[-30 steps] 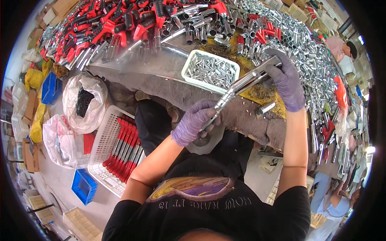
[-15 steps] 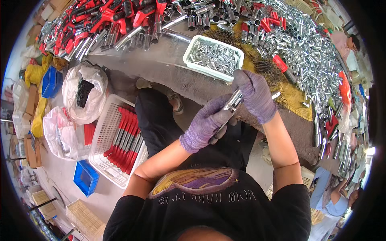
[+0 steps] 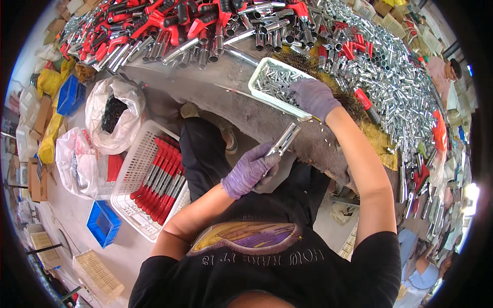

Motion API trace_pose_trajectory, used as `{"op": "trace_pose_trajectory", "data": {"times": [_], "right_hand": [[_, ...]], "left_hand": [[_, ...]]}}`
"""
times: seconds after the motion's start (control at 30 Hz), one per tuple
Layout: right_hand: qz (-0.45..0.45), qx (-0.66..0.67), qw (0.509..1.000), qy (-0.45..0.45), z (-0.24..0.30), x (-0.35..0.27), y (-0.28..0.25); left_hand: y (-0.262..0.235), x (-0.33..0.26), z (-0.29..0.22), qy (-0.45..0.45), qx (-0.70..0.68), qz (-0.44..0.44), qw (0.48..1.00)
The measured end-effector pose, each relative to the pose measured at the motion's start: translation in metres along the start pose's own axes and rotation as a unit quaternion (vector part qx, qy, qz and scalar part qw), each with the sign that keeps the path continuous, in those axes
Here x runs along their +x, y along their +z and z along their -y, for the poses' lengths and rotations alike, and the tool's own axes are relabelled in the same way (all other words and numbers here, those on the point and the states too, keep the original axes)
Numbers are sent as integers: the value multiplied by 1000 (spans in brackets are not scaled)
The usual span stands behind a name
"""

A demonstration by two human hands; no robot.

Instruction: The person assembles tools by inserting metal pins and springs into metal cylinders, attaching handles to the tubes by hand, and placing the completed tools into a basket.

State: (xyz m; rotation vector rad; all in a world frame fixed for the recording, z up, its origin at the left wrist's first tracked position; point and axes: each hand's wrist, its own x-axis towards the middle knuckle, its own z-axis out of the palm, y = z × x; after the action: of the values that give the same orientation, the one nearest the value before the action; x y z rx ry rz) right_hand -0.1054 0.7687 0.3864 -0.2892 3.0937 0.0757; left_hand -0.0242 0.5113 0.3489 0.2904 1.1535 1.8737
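My left hand (image 3: 250, 170), in a purple-grey knit glove, is closed around a shiny slotted metal tube (image 3: 285, 138). The tube's free end slants up toward the bench. Over the right end of a white tray (image 3: 255, 94) is my right hand (image 3: 316, 98), gloved alike. Its bent fingers lie close together among small silver metal pins (image 3: 277, 79) in the tray. The fingertips are partly hidden, so anything pinched there does not show.
Red-and-black handled tools with metal tubes (image 3: 179, 31) are heaped across the bench. Springs (image 3: 292, 57) and a large pile of metal parts (image 3: 390, 77) spread to the right. On the floor at left stand a white basket of red-handled pieces (image 3: 123, 179), white sacks (image 3: 95, 115) and blue bins (image 3: 104, 226).
My right hand has left the metal tube and gone up into the tray of pins. My left hand has drawn slightly left and down, still holding the tube.
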Motion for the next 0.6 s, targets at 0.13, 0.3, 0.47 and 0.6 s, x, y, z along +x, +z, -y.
{"op": "trace_pose_trajectory", "data": {"times": [0.13,0.3,0.47,0.6], "right_hand": [[97,-10,995,30,12,17,-21],[98,-24,994,29,11,16,-25],[139,-47,989,17,8,16,-25],[75,7,997,23,1,11,-26]], "left_hand": [[-9,-3,0,-2,-14,-16,1000],[-16,-2,-3,9,-38,-19,999],[-20,-5,-5,4,-51,-22,998],[-25,-6,-6,24,-78,-5,997]]}}
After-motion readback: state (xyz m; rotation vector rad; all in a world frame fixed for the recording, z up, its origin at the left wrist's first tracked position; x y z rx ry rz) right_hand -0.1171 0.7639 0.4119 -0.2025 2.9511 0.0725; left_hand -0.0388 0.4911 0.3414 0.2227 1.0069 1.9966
